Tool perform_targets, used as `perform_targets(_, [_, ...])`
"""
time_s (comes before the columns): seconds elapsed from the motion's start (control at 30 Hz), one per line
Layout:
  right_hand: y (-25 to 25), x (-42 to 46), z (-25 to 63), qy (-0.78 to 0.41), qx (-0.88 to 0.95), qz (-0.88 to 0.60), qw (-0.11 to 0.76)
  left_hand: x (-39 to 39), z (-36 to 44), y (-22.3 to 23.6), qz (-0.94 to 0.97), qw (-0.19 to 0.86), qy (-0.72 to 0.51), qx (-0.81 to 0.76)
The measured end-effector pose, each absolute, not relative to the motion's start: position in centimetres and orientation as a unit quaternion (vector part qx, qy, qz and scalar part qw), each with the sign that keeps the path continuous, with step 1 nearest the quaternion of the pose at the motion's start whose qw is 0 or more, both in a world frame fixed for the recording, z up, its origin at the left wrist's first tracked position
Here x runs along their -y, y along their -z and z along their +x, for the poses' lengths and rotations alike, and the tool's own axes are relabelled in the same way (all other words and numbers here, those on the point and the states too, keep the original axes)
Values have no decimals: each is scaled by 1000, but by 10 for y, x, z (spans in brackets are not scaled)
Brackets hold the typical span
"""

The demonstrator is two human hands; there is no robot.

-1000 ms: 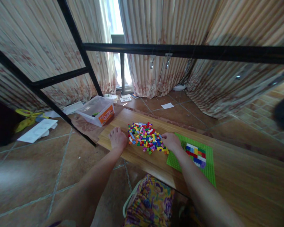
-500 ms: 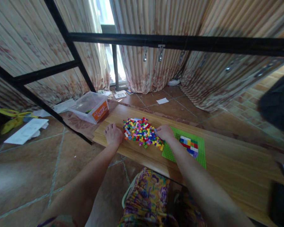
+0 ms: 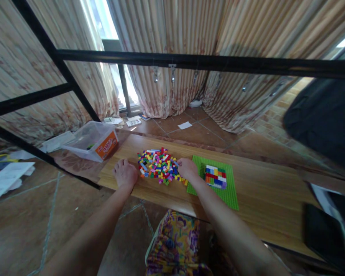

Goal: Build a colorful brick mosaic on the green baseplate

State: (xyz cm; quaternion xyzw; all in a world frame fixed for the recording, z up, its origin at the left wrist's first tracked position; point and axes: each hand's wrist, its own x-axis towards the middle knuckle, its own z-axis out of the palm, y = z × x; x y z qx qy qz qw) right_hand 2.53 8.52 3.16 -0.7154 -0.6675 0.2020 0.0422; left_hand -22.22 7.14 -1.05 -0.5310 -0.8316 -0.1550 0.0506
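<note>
A heap of small multicoloured toy bricks (image 3: 159,165) lies on a long wooden bench (image 3: 258,188). My right hand (image 3: 187,168) is at the heap's right edge, its fingers drawn together beside a small blue brick. Whatever the fingertips may hold is too small to make out. My left hand (image 3: 125,173) rests on the wood left of the heap, fingers slightly bent and apart, holding nothing. Under and beyond my right wrist is a green studded baseplate (image 3: 231,197). On it sits a block of joined bricks (image 3: 215,177) in white, yellow, red, blue and purple.
A clear plastic box (image 3: 84,140) with an orange label stands past the bench's left end. Black metal bars (image 3: 172,60) cross above the far side. Dark flat objects (image 3: 323,230) lie at the right. Papers (image 3: 185,125) are on the tiled floor.
The whole view has shifted, so the bench and bricks appear further left and slightly lower. Both hands keep about the same places relative to the heap.
</note>
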Motion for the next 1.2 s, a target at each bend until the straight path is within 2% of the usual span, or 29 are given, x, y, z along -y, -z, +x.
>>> perform_targets(0.57, [-32,-89,6,-122,682,-721,29,-71,-222,6,-539,53,146,828])
perform_targets(0.87, [-26,-92,11,-121,680,-723,29,-71,-222,8,-536,60,136,831])
perform_targets(1.2, [-27,-90,19,-110,685,-715,79,-72,-225,16,-535,78,142,829])
